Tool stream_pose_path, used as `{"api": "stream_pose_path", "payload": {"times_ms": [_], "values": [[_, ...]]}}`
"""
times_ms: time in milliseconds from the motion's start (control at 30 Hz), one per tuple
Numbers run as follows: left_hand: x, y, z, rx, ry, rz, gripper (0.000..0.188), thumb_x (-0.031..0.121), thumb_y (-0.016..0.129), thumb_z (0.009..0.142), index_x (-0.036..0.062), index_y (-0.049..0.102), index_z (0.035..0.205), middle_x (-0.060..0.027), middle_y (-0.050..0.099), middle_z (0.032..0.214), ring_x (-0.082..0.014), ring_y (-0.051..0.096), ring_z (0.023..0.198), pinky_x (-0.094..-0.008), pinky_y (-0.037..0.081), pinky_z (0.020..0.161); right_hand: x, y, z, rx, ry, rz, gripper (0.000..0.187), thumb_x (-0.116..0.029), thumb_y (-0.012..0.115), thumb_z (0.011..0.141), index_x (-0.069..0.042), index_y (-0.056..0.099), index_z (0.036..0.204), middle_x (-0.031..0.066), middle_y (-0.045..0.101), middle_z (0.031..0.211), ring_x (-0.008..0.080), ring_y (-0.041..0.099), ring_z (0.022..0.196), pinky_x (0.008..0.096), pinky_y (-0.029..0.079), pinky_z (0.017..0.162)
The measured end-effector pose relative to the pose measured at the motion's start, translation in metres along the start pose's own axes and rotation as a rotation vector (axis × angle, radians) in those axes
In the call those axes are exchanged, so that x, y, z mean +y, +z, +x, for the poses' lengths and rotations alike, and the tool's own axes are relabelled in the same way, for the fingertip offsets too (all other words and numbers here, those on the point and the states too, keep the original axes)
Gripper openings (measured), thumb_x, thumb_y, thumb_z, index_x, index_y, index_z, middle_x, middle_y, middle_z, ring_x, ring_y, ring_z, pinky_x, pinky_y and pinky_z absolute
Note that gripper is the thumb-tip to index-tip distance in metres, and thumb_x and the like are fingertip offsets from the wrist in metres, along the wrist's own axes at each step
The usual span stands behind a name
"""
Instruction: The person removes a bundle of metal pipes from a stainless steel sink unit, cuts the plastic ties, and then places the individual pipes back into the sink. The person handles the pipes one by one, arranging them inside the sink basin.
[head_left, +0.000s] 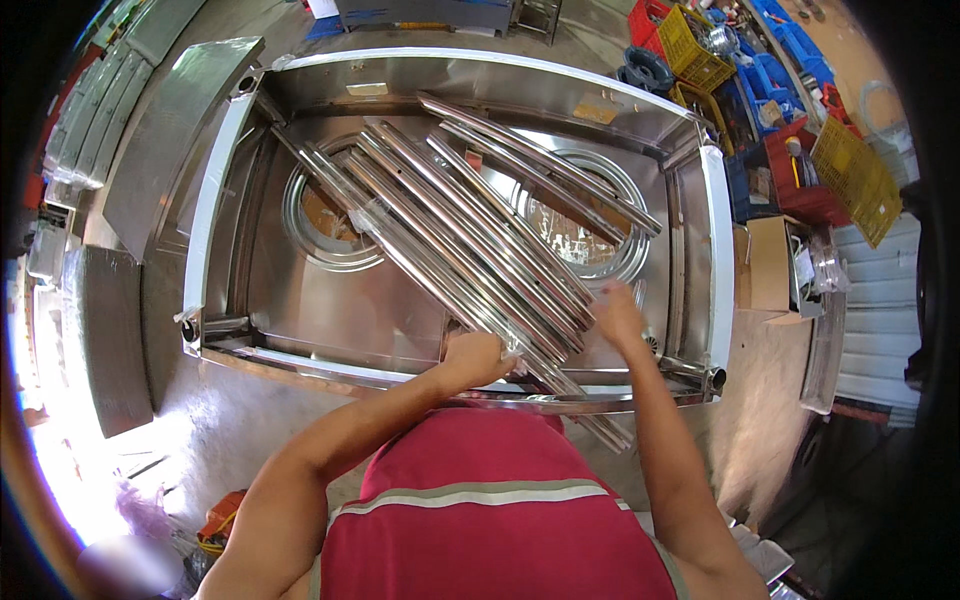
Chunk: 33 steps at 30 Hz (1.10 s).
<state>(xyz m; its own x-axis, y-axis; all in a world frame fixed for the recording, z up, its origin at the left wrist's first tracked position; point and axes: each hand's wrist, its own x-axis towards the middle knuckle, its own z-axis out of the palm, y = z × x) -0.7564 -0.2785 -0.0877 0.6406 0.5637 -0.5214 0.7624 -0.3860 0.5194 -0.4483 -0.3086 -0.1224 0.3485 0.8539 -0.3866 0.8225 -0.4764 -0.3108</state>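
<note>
Long shiny metal tubes [470, 240] lie slantwise in a loose bundle across a stainless steel frame with a sunken panel [330, 310]. Clear plastic film [372, 217] clings to the outer left tubes, whose near ends stick out over the front rim. My left hand [475, 358] is closed at the bundle's left side, against the film-covered tubes; its fingertips are hidden. At the right-hand ends of the tubes is my right hand [618, 316], its fingers bent and blurred, so its hold is unclear. Two separate tubes [545, 170] rest farther back on the right.
Two round ringed openings [325, 225] show in the panel under the tubes. Sheet-metal pieces [175, 140] lean on the left. On the right stand a cardboard box [770, 268], yellow crates [692, 48] and blue bins [765, 85]. Short pipe legs [714, 380] project at the frame's corners.
</note>
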Motion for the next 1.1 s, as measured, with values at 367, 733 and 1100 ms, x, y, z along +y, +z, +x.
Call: {"api": "stream_pose_path", "payload": {"times_ms": [367,733,1100], "values": [[-0.006,0.005,0.0,0.441,0.336,0.05,0.038,0.038,0.059,0.099,0.0063,0.075,0.086,-0.0133,0.068,0.091,-0.0361,0.064,0.095,-0.0537,0.04,0.1,-0.046,0.034,-0.018,-0.504,-0.629,-0.027,0.105,-0.028,0.082,0.077,-0.016,0.025,0.164,0.0319,0.003,0.168,0.0462,0.011,0.157,0.0476,0.02,0.126],[-0.021,0.013,0.019,0.191,0.418,-0.287,0.034,0.031,0.053,0.104,0.0057,0.064,0.085,-0.0117,0.06,0.083,-0.0332,0.065,0.092,-0.0661,0.023,0.118,-0.037,0.041,-0.025,-0.404,-0.594,-0.037,0.095,-0.036,0.081,0.081,-0.029,0.031,0.162,0.0212,0.011,0.171,0.0389,0.01,0.159,0.0565,0.013,0.126],[-0.115,-0.09,0.043,0.956,-0.822,-0.605,0.093,0.067,0.071,0.084,-0.003,0.04,0.136,-0.0324,0.044,0.145,-0.0446,0.053,0.127,-0.0536,0.045,0.105,-0.076,0.046,-0.026,-0.045,-0.563,-0.047,0.044,-0.026,0.076,0.084,-0.007,0.062,0.121,0.0232,0.042,0.152,0.0444,0.039,0.141,0.0565,0.033,0.115]]}}
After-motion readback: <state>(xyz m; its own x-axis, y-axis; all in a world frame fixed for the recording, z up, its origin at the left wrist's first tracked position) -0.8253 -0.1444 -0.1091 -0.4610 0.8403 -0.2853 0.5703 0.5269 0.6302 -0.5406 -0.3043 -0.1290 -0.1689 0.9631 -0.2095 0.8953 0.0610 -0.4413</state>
